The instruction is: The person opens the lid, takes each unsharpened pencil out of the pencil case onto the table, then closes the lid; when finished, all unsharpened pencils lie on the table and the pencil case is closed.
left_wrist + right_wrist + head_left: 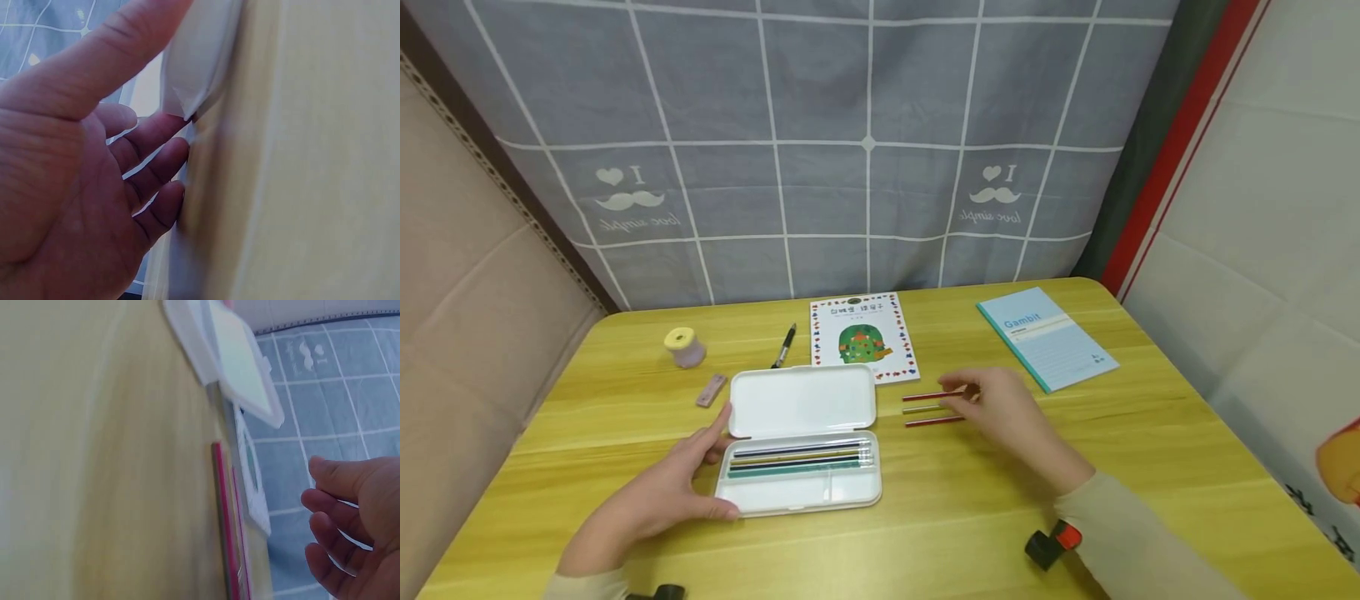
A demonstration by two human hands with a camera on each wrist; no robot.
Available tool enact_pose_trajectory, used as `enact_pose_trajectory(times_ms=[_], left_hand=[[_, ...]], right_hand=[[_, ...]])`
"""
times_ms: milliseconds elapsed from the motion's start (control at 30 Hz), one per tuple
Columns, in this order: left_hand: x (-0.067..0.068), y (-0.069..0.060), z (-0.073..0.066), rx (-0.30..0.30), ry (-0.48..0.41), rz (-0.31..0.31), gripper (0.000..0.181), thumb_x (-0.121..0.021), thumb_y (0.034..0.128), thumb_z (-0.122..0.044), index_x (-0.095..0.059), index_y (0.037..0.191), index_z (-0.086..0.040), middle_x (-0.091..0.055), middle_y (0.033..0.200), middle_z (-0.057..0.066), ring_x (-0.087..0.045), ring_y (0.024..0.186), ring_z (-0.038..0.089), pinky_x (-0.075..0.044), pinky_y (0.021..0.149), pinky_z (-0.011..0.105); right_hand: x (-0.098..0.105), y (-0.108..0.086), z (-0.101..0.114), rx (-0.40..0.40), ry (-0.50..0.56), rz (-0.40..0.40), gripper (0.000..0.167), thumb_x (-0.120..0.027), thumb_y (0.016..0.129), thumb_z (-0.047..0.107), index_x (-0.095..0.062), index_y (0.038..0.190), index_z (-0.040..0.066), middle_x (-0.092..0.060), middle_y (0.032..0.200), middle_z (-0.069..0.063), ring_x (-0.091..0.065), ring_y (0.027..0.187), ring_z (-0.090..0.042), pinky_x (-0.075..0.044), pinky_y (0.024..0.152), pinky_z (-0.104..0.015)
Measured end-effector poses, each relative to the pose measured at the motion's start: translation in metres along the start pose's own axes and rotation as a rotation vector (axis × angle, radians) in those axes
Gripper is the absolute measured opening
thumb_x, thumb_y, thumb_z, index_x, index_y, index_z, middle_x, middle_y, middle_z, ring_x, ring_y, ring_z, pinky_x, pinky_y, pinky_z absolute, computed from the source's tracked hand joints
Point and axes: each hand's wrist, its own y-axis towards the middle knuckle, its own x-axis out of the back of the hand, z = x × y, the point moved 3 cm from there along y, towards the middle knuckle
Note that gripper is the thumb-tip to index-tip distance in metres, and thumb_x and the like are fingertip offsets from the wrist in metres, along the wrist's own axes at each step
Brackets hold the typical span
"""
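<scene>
A white pencil case [854,492] lies with its lid [802,402] raised and several pencils [797,458] inside. My left hand [658,492] rests along its left side, thumb at the front corner and index finger by the lid. In the left wrist view, the fingers of my left hand [81,169] touch the case's edge [197,62]. Three thin pencils, two red and one yellowish [921,409], lie right of the case. Over their right ends is my right hand [1000,408]; the right wrist view shows my right hand [362,519] apart from the red pencil [224,512], fingers loosely bent, holding nothing.
Behind the case are a black pen [785,344] and a picture book [863,333]. A blue notebook [1048,337] lies at the back right. A yellow-topped spool [685,347] and a pinkish eraser [711,390] are on the left. A grey curtain [820,192] hangs behind the table [955,533].
</scene>
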Motion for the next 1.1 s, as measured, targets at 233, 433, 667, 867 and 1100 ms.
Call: enact_pose_trajectory(times_ms=[233, 433, 667, 867, 1100], left_hand=[[-0.001, 0.0, -0.001, -0.004, 0.022, 0.008, 0.133, -0.089, 0.0757, -0.052, -0.005, 0.168, -0.008, -0.056, 0.14, 0.004, -0.052, 0.117, 0.009, -0.043, 0.103, 0.022], [-0.001, -0.001, -0.004, 0.024, 0.062, 0.003, 0.133, -0.087, 0.0754, -0.058, -0.005, 0.169, -0.01, -0.055, 0.139, 0.001, -0.052, 0.118, 0.013, -0.045, 0.105, 0.03], [0.002, -0.004, -0.002, 0.021, 0.059, -0.007, 0.134, -0.088, 0.0751, -0.056, -0.004, 0.169, -0.012, -0.055, 0.141, 0.003, -0.053, 0.117, 0.014, -0.047, 0.104, 0.032], [0.004, -0.005, -0.001, 0.005, 0.062, -0.016, 0.134, -0.09, 0.0735, -0.051, -0.006, 0.169, -0.011, -0.056, 0.141, 0.006, -0.052, 0.116, 0.015, -0.047, 0.101, 0.031], [0.004, -0.003, -0.002, -0.006, 0.049, -0.024, 0.134, -0.091, 0.0727, -0.049, -0.007, 0.169, -0.01, -0.058, 0.14, 0.007, -0.052, 0.115, 0.015, -0.047, 0.099, 0.029]], right_hand=[[-0.019, 0.016, 0.044, 0.107, 0.126, 0.073, 0.016, -0.085, 0.088, 0.015, -0.082, 0.103, 0.011, -0.078, 0.095, 0.002, -0.066, 0.079, -0.009, -0.055, 0.067, -0.025], [-0.048, 0.016, 0.068, 0.199, 0.185, 0.201, 0.013, -0.082, 0.09, 0.01, -0.081, 0.103, 0.007, -0.077, 0.096, 0.002, -0.065, 0.082, -0.009, -0.056, 0.074, -0.023], [-0.073, 0.017, 0.086, 0.179, 0.176, 0.354, 0.019, -0.082, 0.091, 0.014, -0.081, 0.109, 0.009, -0.076, 0.098, 0.005, -0.063, 0.085, -0.008, -0.054, 0.077, -0.024], [-0.092, 0.016, 0.096, 0.177, 0.143, 0.403, 0.02, -0.083, 0.091, 0.015, -0.081, 0.11, 0.009, -0.077, 0.098, 0.004, -0.064, 0.083, -0.003, -0.054, 0.077, -0.021], [-0.103, 0.013, 0.106, 0.18, -0.101, 0.341, 0.021, -0.083, 0.091, 0.024, -0.083, 0.112, 0.019, -0.078, 0.104, 0.011, -0.07, 0.101, -0.008, -0.055, 0.09, -0.029]])
